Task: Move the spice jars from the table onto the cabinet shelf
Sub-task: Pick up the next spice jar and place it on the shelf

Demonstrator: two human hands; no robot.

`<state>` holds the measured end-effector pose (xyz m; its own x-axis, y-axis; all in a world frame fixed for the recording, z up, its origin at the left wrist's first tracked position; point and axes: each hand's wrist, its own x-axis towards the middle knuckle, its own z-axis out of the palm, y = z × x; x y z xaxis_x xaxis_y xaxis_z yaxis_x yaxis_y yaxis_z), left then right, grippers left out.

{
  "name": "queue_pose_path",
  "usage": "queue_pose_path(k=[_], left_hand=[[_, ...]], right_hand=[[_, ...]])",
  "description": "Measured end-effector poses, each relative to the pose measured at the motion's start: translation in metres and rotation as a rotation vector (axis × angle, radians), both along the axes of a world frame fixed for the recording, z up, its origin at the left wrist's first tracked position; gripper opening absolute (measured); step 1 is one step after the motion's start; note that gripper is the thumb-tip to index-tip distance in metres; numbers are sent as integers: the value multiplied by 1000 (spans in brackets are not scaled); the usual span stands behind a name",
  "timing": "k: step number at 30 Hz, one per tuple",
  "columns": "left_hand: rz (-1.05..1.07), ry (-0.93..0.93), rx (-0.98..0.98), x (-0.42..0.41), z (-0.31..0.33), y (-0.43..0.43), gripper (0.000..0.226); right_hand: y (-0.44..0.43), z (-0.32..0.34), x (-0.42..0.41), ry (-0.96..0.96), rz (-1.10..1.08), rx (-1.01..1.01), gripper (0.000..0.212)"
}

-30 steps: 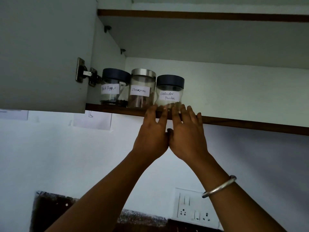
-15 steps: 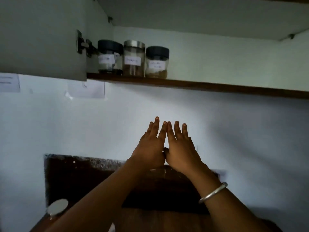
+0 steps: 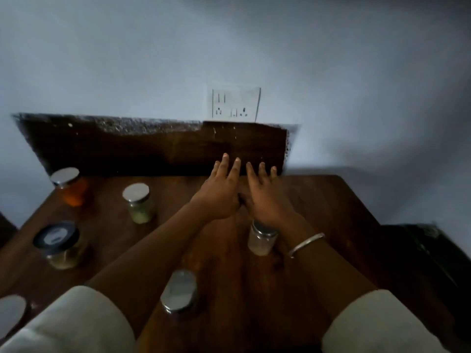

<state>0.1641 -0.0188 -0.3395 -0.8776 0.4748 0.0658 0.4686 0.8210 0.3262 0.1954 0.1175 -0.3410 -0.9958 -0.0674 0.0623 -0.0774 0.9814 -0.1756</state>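
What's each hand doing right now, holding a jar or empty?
Left hand: open, fingers straight, holding nothing.
Right hand: open, fingers straight, holding nothing.

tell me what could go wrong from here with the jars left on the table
1. The pale jar sits just under the wrist of the right hand; lowering that arm could tip it.
2. The steel-lidded jar stands between the two arms, so either might knock it.
3. The scene is dim, so the empty left hand may misjudge a grab.
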Motion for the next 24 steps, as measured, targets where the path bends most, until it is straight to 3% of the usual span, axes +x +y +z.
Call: queue_pose_path(k=[6, 11, 24], left_hand=[[75, -108, 15, 26, -59, 46, 91], [202, -255, 68, 40, -91, 79, 101], [361, -399, 129, 57, -144, 106, 104]], right_hand=[[56, -56, 10, -108, 109, 24, 77], [92, -81, 16, -221, 176, -80, 86], [109, -140, 8, -311, 208, -165, 93]])
